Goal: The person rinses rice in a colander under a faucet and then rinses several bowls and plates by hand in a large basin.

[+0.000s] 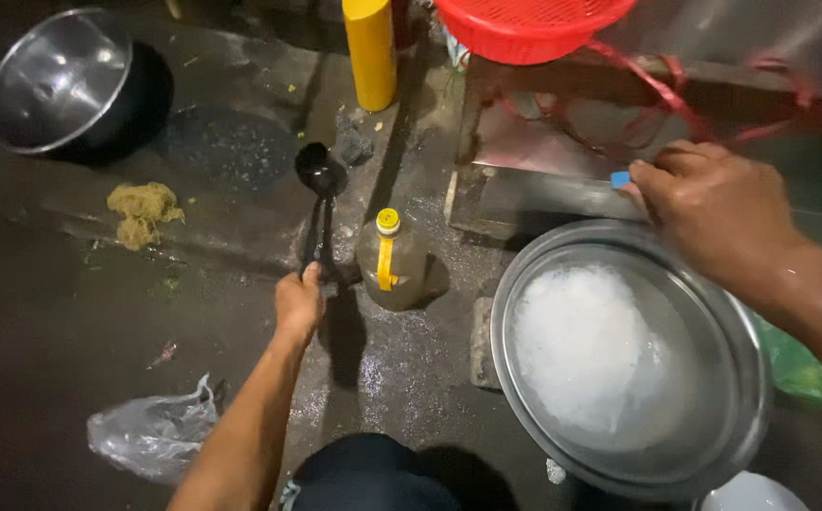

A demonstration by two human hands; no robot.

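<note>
Two hands, left hand point(297, 303) gripping black ladle point(317, 189), right hand point(714, 213) pinching blue piece point(621, 179)

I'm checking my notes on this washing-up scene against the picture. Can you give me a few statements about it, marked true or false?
1. The left hand grips the handle of a black ladle. True.
2. The large metal basin at the right is dry and holds nothing. False: it holds white foamy water.
3. The right hand touches a small blue thing at its fingertips. True.
4. The bottle with the yellow cap lies on its side. False: it stands upright beside the ladle's handle.
5. A red basket sits at the top, above the basin. True.
6. The yellowish scrub pad lies inside the basin. False: it lies on the wet ground at the left.
</note>
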